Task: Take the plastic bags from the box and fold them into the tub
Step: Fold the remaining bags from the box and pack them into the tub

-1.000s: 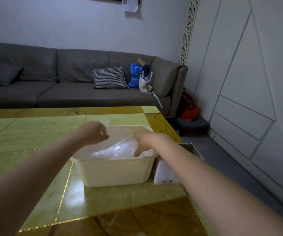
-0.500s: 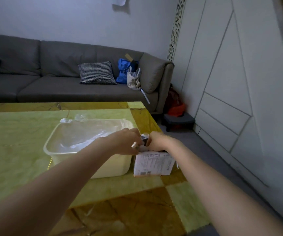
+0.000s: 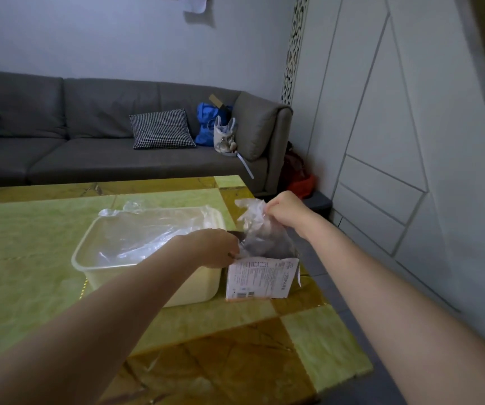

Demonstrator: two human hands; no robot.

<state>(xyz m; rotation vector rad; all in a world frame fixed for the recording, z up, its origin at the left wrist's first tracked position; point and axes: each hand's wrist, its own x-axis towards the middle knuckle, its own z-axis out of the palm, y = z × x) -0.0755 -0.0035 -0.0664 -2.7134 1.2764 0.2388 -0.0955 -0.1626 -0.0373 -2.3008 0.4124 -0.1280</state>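
Note:
A cream plastic tub (image 3: pixel 89 267) stands on the green and yellow table, with clear plastic bags (image 3: pixel 148 232) lying inside it and over its far rim. Right of the tub sits a small cardboard box (image 3: pixel 260 277) with a printed white label. My right hand (image 3: pixel 286 213) pinches a clear plastic bag (image 3: pixel 257 229) and holds it above the box opening, its lower part still in the box. My left hand (image 3: pixel 215 248) is at the box's left top edge, its curled fingers touching the bag's lower part; whether they grip it I cannot tell.
The table (image 3: pixel 31 287) ends just right of the box, with grey floor beyond. A grey sofa (image 3: pixel 89 147) stands behind the table, bearing a checked cushion (image 3: pixel 162 130) and a blue bag (image 3: pixel 209 124). White panelled wall fills the right side.
Both hands left the tub and moved right to the box. My right hand has since risen, drawing a clear bag up out of the box.

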